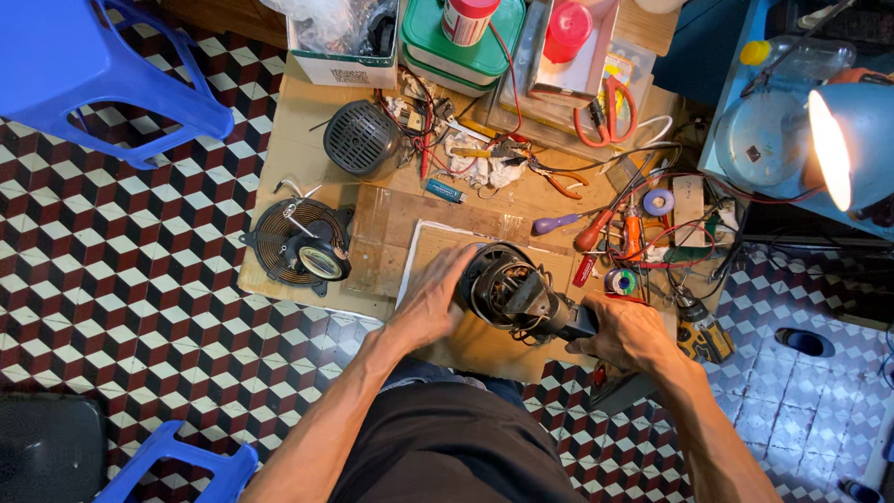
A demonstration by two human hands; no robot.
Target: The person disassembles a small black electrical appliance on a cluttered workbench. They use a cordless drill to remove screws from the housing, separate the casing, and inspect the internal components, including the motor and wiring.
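An opened fan motor [512,293], casing already off and wiring exposed, is being held on a cardboard sheet [307,158] on the floor, gripped by the left hand [430,296] and right hand [626,331]; a copper coil [296,244] and screwdrivers [596,228] are lying nearby.

Bare forearms, no sleeves, black shirt, blue denim at the lap

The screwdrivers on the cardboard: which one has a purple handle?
The purple-handled screwdriver lies leftmost of the group, just above the motor that both hands hold. The other screwdrivers beside it have orange or red handles.
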